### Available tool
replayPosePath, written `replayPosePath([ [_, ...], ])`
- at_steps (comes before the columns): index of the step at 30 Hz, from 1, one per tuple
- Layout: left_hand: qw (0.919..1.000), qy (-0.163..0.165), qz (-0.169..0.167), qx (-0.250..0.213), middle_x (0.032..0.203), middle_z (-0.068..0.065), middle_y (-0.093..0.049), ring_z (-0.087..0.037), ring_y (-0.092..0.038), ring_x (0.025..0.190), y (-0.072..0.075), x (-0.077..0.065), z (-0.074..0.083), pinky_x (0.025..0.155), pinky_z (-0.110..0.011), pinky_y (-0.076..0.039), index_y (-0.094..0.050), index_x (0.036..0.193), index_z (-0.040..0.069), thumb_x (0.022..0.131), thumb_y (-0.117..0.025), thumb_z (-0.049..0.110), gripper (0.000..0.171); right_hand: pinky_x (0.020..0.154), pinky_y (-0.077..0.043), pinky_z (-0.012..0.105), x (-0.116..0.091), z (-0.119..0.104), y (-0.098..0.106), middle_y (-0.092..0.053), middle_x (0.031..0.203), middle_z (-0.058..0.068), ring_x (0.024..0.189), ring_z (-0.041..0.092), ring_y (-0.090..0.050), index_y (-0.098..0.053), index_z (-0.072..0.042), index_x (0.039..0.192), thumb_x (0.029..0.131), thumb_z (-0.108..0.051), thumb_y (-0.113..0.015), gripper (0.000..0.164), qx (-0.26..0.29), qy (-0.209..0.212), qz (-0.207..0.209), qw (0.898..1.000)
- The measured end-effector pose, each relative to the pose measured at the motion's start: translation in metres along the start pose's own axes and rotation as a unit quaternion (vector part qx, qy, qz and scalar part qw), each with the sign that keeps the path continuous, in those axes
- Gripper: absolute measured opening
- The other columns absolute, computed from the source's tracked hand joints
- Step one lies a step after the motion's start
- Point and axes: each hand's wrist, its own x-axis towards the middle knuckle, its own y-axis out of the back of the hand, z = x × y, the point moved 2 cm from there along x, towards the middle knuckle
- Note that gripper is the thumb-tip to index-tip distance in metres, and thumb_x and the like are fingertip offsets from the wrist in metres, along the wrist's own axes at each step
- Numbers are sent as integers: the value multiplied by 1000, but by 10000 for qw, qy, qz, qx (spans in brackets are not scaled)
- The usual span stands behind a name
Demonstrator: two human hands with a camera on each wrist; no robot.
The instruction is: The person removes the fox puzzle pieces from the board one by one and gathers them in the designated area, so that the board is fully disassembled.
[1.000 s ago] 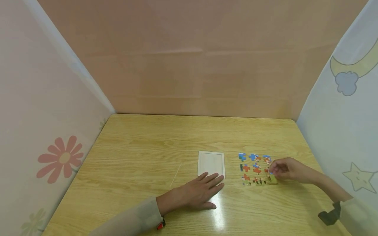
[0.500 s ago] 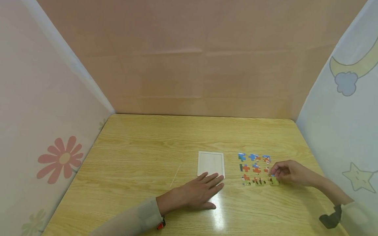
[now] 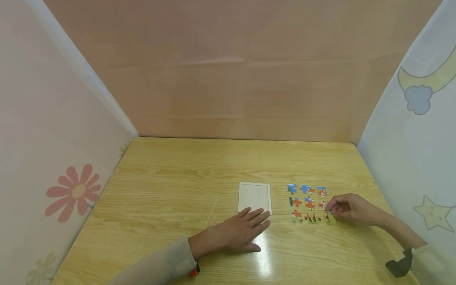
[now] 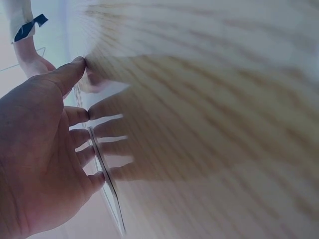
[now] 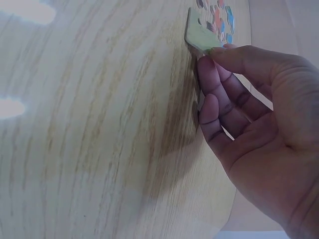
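My right hand pinches a green corner jigsaw piece between thumb and fingers at the lower right of the laid-out pieces. In the right wrist view, the thumb lies along one edge of this green jigsaw piece, low over the table. Palm down, my left hand has its fingers spread. Its fingertips rest at the near edge of a pale square puzzle tray, which has no pieces in it. The left wrist view shows these fingertips along the tray's edge.
Several jigsaw pieces with a fox picture lie in spaced rows right of the tray. The wooden table meets a plain wall at the back and printed cloth walls at both sides.
The green jigsaw piece has shifted slightly to the right and turned straighter, the right hand moving with it. The last half second shows almost no motion. The left hand stays put.
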Motion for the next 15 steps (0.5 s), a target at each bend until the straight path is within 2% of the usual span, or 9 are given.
replayPosePath([
  [9, 10000, -21, 19, 12, 178, -5, -15, -22, -16, 164, 1, -1, -1, 131, -43, -25, -27, 170, 17, 109, -40, 64, 78, 70, -61, 24, 1, 0, 1, -74, 97, 12, 85, 15, -71, -72, 2, 109, 92, 16, -70, 22, -168, 0, 122, 9998],
  [12, 10000, -33, 21, 33, 178, -6, -14, -22, -14, 164, 0, -1, -1, 132, -43, -24, -26, 170, 16, 109, -40, 64, 78, 70, -60, 22, 3, -2, 4, -74, 94, 8, 83, 12, -70, -73, -1, 107, 89, 17, -73, 25, -522, -14, 326, 9981],
  [15, 9999, -64, 58, -64, 179, -7, -12, -23, -11, 165, -1, -2, -2, 132, -43, -21, -24, 170, 15, 109, -38, 63, 79, 69, -58, 19, 6, -4, 9, -74, 92, 3, 82, 7, -69, -74, -5, 104, 87, 17, -74, 28, -1080, -34, 677, 9918],
])
